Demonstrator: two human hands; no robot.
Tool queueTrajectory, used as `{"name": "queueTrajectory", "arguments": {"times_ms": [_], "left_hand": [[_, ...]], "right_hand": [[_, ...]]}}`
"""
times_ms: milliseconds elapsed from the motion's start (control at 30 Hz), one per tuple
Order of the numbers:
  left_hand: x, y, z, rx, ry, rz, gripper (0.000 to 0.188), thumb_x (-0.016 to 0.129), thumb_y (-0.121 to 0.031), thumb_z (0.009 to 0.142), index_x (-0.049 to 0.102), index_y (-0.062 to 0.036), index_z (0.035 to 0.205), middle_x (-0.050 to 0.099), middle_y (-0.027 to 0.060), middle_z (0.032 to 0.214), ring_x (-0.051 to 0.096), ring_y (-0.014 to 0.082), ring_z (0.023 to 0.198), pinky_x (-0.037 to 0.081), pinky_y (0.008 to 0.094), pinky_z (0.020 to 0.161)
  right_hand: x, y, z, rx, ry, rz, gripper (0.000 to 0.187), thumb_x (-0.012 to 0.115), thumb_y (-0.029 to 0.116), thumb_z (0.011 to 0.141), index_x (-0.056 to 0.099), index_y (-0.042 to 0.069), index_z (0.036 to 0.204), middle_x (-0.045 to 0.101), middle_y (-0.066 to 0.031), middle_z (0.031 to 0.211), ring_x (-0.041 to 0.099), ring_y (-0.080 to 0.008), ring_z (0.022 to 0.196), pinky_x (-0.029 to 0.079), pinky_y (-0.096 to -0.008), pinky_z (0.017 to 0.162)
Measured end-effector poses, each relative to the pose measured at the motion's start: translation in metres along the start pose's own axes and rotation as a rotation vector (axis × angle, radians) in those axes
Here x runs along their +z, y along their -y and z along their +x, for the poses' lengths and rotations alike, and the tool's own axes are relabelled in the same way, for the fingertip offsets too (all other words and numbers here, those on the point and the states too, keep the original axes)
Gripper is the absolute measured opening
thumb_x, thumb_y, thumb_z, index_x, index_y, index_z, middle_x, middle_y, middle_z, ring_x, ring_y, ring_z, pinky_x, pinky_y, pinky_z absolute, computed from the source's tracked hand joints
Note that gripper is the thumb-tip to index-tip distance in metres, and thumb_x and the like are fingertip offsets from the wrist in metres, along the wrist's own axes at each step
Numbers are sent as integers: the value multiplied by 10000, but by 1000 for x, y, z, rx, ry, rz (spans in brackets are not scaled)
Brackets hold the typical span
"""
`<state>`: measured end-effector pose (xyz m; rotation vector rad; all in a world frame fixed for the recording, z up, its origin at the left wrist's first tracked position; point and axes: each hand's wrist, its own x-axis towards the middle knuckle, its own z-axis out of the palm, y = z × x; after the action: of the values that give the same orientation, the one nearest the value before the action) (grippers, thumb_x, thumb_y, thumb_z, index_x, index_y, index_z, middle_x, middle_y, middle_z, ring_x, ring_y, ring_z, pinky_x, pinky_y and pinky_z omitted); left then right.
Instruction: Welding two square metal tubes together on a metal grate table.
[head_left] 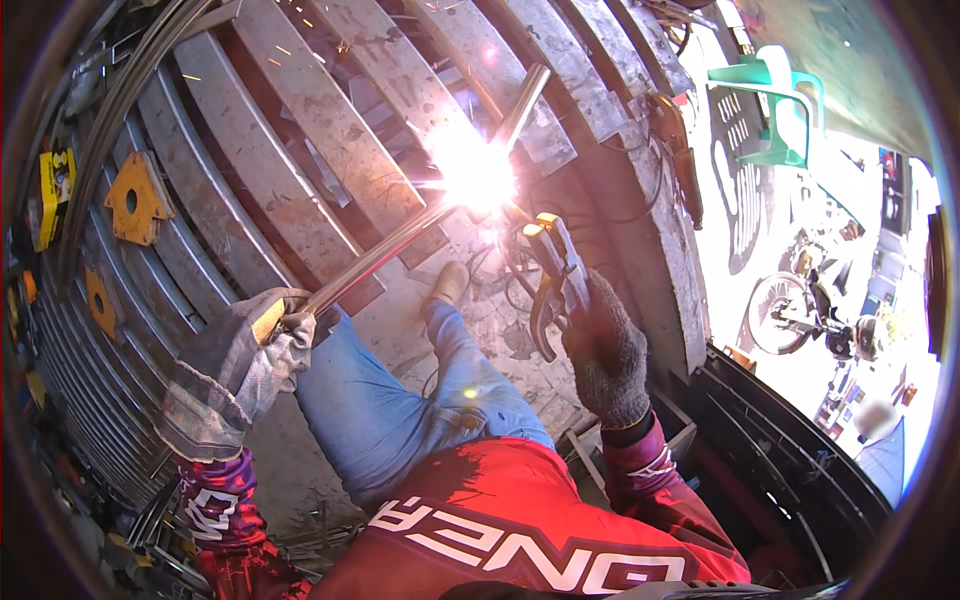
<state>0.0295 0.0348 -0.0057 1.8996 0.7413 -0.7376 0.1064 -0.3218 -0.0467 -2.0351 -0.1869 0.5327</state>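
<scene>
A red shirt [490, 475] with white lettering fills the space nearest the camera, straight below the white glare [472, 172], with blue jeans [375, 415] between the two. Below and left of the glare, the left hand [250, 360], in a thick pale grey glove, is closed around the near end of a metal tube [370, 258] that slants up into the light; gripping that far end probably spares the fingers the heat. Below and right of the glare, the right hand [605, 355], in a dark knitted glove, grips an electrode holder [562, 258], its head turned toward the glare, presumably so that the tip meets the metal there; the contact itself is lost in the brightness. Another tube piece [525, 103] sticks out just above and right of the glare. A slatted metal desk [240, 120] spreads to its left and above, its gaps likely letting sparks drop. Well left of the glare lie two orange angle blocks [137, 200], and a yellow box [56, 195] beyond them. Far right of it are a green plastic chair [785, 110] and, lower, a motorcycle [820, 325] in sunlight.
</scene>
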Motion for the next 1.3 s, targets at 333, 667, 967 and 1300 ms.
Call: {"name": "queueTrajectory", "arguments": {"times_ms": [333, 667, 967, 1300], "left_hand": [[6, 46, 0, -120, 94, -641, 360, 644, -227, 1025, 613, 33, 1272, 647, 26, 828, 621, 102, 685, 504, 230, 577], [11, 5, -15, -78, 25, -455, 331, 637, -148, 1012, 610, 51, 1275, 676, 62, 846, 633, 115, 663, 499, 224, 550], [16, 16, -7, -130, 135, -330, 258, 572, -265, 1061, 678, -31, 1096, 630, 11, 771, 586, 77, 659, 487, 224, 595], [23, 19, -13, -48, -42, -304, 303, 604, -330, 1048, 662, -36, 1091, 602, 0, 765, 542, 62, 654, 439, 213, 581]], "right_hand": [[-9, -11, -6, -136, 38, -69, 638, 633, -83, 924, 406, -43, 1518, 556, -217, 1449, 574, -261, 1314, 477, -372, 1063], [-24, -26, -16, -133, -15, -17, 628, 669, -43, 918, 435, -39, 1500, 609, -216, 1380, 612, -253, 1256, 499, -374, 1018], [-21, -22, -19, -78, 24, 17, 606, 648, -61, 937, 425, -50, 1500, 592, -203, 1396, 615, -232, 1233, 520, -351, 983], [-20, -32, -16, -122, 33, 36, 601, 662, -47, 932, 436, -55, 1489, 598, -216, 1387, 609, -247, 1259, 517, -356, 1009]]}}
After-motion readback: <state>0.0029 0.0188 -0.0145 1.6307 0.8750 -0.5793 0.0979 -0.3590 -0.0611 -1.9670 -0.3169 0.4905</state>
